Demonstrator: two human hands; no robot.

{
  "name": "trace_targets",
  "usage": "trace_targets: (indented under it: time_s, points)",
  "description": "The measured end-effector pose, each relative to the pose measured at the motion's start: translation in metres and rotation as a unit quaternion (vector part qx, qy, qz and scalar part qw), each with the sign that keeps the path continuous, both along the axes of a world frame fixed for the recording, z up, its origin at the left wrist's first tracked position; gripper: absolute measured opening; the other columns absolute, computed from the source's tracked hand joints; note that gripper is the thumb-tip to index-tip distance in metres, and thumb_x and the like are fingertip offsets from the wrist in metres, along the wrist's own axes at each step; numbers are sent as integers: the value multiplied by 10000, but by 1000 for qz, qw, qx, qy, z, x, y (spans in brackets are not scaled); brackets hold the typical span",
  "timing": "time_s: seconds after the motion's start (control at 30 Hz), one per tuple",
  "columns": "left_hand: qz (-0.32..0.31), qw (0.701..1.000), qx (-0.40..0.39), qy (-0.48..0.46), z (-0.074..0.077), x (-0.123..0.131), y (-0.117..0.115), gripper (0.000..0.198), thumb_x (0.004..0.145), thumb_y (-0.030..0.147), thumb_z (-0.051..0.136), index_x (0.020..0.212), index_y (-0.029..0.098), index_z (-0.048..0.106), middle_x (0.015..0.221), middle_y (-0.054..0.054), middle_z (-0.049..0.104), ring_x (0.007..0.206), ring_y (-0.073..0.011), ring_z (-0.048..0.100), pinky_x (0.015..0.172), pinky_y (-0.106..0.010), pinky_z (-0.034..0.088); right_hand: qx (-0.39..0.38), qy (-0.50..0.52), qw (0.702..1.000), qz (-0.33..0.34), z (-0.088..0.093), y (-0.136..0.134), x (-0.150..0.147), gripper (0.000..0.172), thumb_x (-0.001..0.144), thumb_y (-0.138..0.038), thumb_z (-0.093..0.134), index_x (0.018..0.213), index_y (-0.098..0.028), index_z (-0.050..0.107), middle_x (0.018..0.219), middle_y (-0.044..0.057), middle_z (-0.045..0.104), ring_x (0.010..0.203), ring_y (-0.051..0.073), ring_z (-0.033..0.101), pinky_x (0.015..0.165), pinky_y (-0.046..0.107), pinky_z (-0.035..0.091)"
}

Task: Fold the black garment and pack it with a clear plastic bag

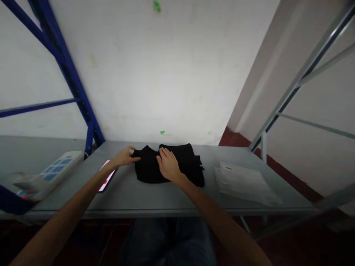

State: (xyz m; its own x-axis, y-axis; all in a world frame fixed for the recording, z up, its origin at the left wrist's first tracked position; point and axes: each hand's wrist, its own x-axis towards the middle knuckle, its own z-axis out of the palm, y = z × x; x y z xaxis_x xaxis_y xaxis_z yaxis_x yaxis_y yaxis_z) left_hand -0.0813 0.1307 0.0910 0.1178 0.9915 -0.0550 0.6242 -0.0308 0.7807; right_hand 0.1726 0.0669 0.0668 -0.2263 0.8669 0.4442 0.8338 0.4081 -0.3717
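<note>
A folded black cloth garment (148,168) lies on the grey shelf top in front of me; its exact kind does not show. At its left edge, the thumb and fingers of my left hand (126,156) close on the upper corner of the fabric. My right hand (168,165) rests palm down across the middle of the cloth, fingers stretched out and pointing away from me. On the right, the cloth has uneven layered edges.
A phone (107,181) with a lit screen lies under my left forearm. White plastic bags (244,183) are stacked to the right. At far left sits a white power strip (57,171). Blue posts (80,88) and grey posts (288,96) frame the shelf (133,201) before a white wall.
</note>
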Motion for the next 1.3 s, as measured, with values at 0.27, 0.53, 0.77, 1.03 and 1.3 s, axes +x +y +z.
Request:
trace_targets:
  time_s: [0.27, 0.53, 0.77, 1.03, 1.3]
  points:
    - [17, 977, -25, -210, 31, 23, -16, 679, 604, 400, 941, 1130, 191, 568, 830, -19, 737, 688, -171, 703, 668, -325, 600, -44, -19, 997, -66, -35, 16, -22, 609, 1088, -402, 328, 1555, -18, 400, 1600, 220, 418, 1531, 320, 322, 1254, 506, 224]
    - [-7, 977, 49, -205, 30, 121, -4, 526, 766, 248, 800, 1192, 212, 493, 775, 45, 636, 593, -113, 624, 577, -255, 508, -15, -21, 997, -72, -31, 7, -5, 552, 1030, -222, 358, 1548, -40, 419, 1588, 202, 448, 1522, 299, 344, 1253, 496, 225]
    - [-123, 973, 92, -170, -2, 185, -10, 588, 698, 336, 865, 1161, 201, 528, 717, 23, 658, 690, -176, 644, 703, -319, 497, 37, 15, 991, -129, -26, -6, 70, 590, 987, -83, 313, 1570, -76, 405, 1560, 181, 495, 1508, 281, 375, 1242, 491, 293]
    - [-98, 971, 216, -21, -11, 119, -43, 697, 710, 516, 840, 1290, 249, 559, 861, 5, 628, 784, -203, 634, 750, -335, 504, 50, 28, 995, -76, -20, -4, 72, 539, 1050, -196, 299, 1567, -109, 424, 1523, 177, 539, 1446, 273, 467, 1227, 496, 334]
    - [-136, 937, 273, 170, -38, 88, -60, 499, 957, 465, 584, 1426, 296, 601, 1141, -87, 693, 1081, -286, 632, 943, -401, 513, -4, -34, 997, -64, -40, -5, 47, 494, 1070, -244, 318, 1497, -76, 501, 1502, 187, 559, 1428, 267, 490, 1236, 463, 299]
